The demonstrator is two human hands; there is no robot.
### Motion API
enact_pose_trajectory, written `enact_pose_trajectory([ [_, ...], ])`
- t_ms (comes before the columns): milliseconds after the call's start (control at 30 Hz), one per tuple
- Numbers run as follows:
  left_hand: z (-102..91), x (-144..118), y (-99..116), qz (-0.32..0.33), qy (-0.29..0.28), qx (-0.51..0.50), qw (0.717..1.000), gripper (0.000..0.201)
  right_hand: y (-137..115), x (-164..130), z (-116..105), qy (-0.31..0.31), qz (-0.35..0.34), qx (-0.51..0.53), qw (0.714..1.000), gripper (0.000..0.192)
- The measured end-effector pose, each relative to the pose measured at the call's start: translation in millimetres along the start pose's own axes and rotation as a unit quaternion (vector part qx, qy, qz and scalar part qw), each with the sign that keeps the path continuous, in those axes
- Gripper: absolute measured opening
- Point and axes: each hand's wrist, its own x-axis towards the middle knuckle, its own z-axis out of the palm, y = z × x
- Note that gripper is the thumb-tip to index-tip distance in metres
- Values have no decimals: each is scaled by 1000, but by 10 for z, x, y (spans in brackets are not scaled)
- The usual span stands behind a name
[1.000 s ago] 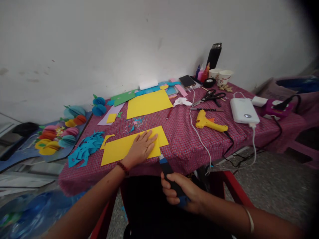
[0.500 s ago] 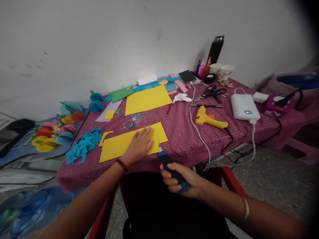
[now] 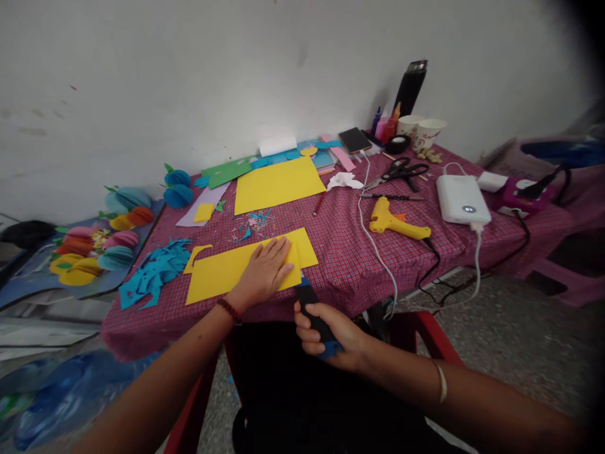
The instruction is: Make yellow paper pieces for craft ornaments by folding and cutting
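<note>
Since the earlier frames, the right hand [image 3: 331, 331] with its cutter [image 3: 316, 318] has been drawn slightly back and left along the near edge of the table [image 3: 359, 265], while the left hand [image 3: 265, 274] has stayed flat on the yellow sheet [image 3: 222, 272].

The left hand's fingers are spread open and pressed palm-down on the sheet. The right hand's fingers are closed around the dark, blue-tipped handle of the cutter, whose front end is seen at the sheet's near right corner; the blade itself cannot be made out.

The yellow sheet is shown lying at the near edge of the table, a long rectangle with a stepped right end; a curved yellow offcut [image 3: 196, 253] lies touching or just beside its far left corner. Some cutting is judged already done, with the trimming at the right end apparently left to finish.

A second yellow sheet [image 3: 276, 185], blue paper scraps [image 3: 154, 271], a glue gun [image 3: 394, 224] and scissors [image 3: 401, 171] are seen farther back.
</note>
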Motion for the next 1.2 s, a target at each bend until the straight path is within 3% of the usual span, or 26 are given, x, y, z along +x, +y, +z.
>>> enact_pose_trajectory([
  [267, -30, -7, 11, 10, -8, 5, 1000, 66, 11, -98, -20, 14, -1, 0, 1000, 23],
  [500, -37, -9, 20, 17, -10, 11, 1000, 66, -32, 35, 43, 9, -15, -3, 1000, 25],
  [733, -53, -12, 32, 30, -9, 5, 999, 64, 12, -97, 17, 25, -17, 9, 1000, 26],
  [1000, -33, -12, 21, 24, -13, 4, 1000, 70, -21, 149, 139, 22, -46, 16, 999, 21],
  [1200, -22, -16, 21, 34, -11, 8, 999, 71, 0, 65, 119, 23, -51, 11, 998, 23],
])
